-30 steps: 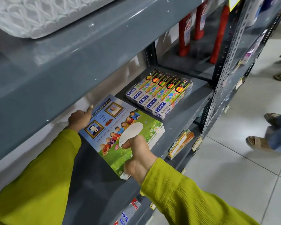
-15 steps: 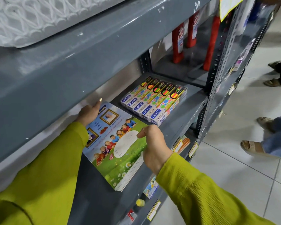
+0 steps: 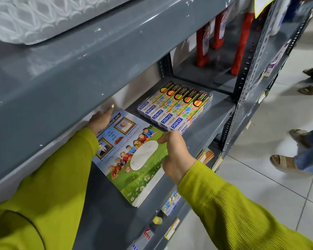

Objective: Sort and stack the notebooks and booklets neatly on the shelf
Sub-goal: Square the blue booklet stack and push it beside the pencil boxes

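A stack of notebooks with a colourful cover of children on grass lies flat on the grey metal shelf. My left hand rests at the stack's far left corner, deep under the shelf above, fingers against the back edge. Along the stack's right front edge my right hand grips it, thumb on the cover and fingers curled down the side. Both sleeves are yellow-green.
A row of pencil boxes lies just right of the stack, almost touching it. Red bottles stand in the adjacent bay. The upper shelf overhangs closely. Other people's sandalled feet stand on the tiled floor at right.
The stack has slid deeper into the shelf and toward the pencil boxes. My right hand shifted from the near corner along to the right edge.
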Action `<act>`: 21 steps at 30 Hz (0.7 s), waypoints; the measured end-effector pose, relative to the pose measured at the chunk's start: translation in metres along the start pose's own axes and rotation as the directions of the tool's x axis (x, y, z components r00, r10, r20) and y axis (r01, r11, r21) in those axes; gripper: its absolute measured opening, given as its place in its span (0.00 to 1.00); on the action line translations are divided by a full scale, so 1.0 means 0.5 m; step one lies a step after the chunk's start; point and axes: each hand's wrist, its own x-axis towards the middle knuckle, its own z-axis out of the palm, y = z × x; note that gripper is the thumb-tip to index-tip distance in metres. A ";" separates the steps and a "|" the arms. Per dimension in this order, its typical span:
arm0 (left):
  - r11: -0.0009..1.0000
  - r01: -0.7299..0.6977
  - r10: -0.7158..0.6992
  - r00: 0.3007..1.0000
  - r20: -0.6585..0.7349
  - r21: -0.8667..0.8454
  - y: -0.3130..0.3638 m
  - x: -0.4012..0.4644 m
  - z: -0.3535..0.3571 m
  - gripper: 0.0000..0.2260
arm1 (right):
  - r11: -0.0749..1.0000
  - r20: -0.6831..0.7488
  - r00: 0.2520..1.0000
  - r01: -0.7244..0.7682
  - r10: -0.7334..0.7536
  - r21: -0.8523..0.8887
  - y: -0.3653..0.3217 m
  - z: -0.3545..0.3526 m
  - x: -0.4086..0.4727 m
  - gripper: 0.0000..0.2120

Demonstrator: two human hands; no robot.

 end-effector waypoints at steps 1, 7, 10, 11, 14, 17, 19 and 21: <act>1.000 0.004 -0.004 1.000 0.018 0.004 -0.002 -0.004 -0.004 0.40 | 1.000 0.024 1.000 0.002 -0.001 -0.002 0.005 -0.006 -0.007 0.06; 0.989 0.109 -0.105 0.994 0.044 -0.104 -0.099 -0.026 -0.027 0.46 | 0.984 0.076 0.981 -0.178 0.179 -0.025 0.107 -0.062 -0.038 0.03; 0.976 0.161 -0.165 0.986 -0.013 -0.143 -0.128 -0.048 -0.026 0.44 | 0.963 0.153 0.951 -0.263 0.268 -0.056 0.134 -0.065 -0.068 0.08; 0.973 0.165 -0.173 0.984 -0.034 -0.159 -0.131 -0.056 -0.024 0.41 | 0.958 0.161 0.945 -0.278 0.286 -0.073 0.137 -0.060 -0.077 0.10; 0.967 0.182 -0.188 0.982 -0.020 -0.181 -0.134 -0.064 -0.019 0.42 | 0.948 0.133 0.940 -0.306 0.315 -0.088 0.140 -0.041 -0.073 0.12; 0.964 0.187 -0.193 0.981 -0.014 -0.188 -0.145 -0.061 -0.021 0.43 | 0.947 0.103 0.943 -0.307 0.316 -0.095 0.143 -0.028 -0.064 0.07; 0.963 0.172 -0.178 0.984 -0.012 -0.207 -0.154 -0.059 -0.023 0.42 | 0.951 0.103 0.946 -0.301 0.308 -0.076 0.143 -0.025 -0.060 0.08; 0.962 0.155 -0.161 0.987 -0.006 -0.226 -0.159 -0.059 -0.023 0.42 | 0.954 0.116 0.947 -0.299 0.301 -0.035 0.144 -0.026 -0.058 0.09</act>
